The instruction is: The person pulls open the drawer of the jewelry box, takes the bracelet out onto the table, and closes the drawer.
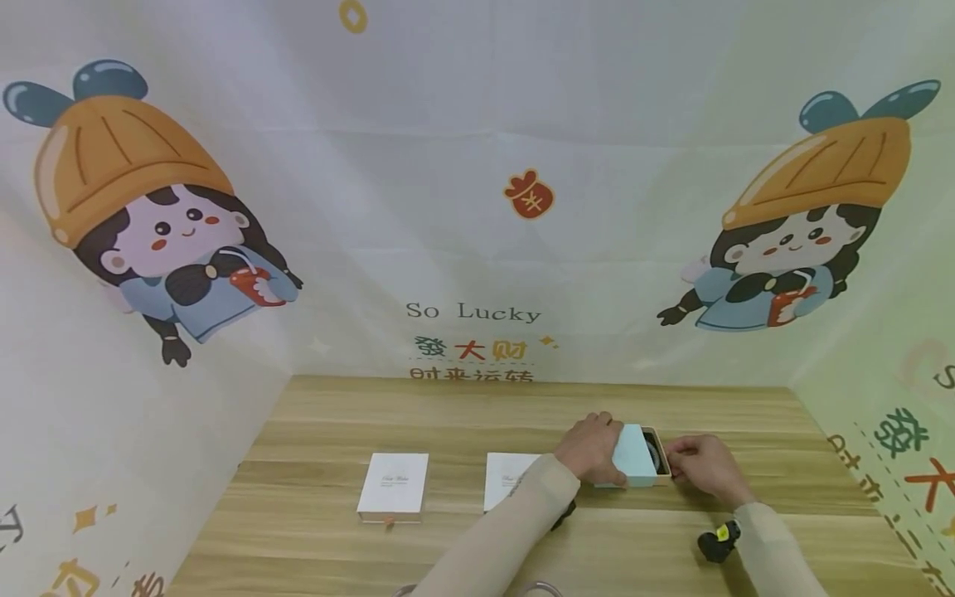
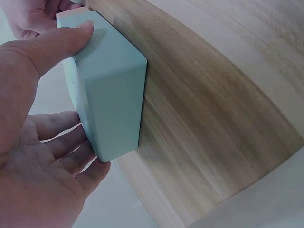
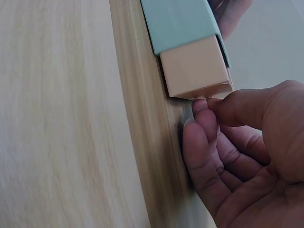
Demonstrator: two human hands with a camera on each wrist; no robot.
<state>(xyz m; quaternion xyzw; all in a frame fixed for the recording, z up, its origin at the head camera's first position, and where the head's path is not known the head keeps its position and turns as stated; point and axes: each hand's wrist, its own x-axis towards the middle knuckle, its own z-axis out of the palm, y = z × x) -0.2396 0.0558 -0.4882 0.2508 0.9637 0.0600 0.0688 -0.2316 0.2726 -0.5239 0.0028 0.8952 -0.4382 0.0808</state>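
Observation:
A mint-green box sleeve (image 1: 632,458) lies on the table at right of centre, its tan drawer (image 3: 194,69) pulled partway out to the right. My left hand (image 1: 591,448) grips the sleeve, with the thumb on one face and the fingers against the opposite one in the left wrist view. At the drawer's outer end, the thumb and fingertips of my right hand (image 1: 705,466) pinch a small pull tab, mostly hidden between them. Inside the exposed part of the drawer, a dark interior with a greyish curved edge shows in the head view.
Two white drawer boxes with printed lids stand to the left: one box (image 1: 393,485) in full view, the other box (image 1: 506,477) partly behind my left forearm. A printed cloth (image 1: 477,166) rises behind and beside the wooden table (image 1: 448,414).

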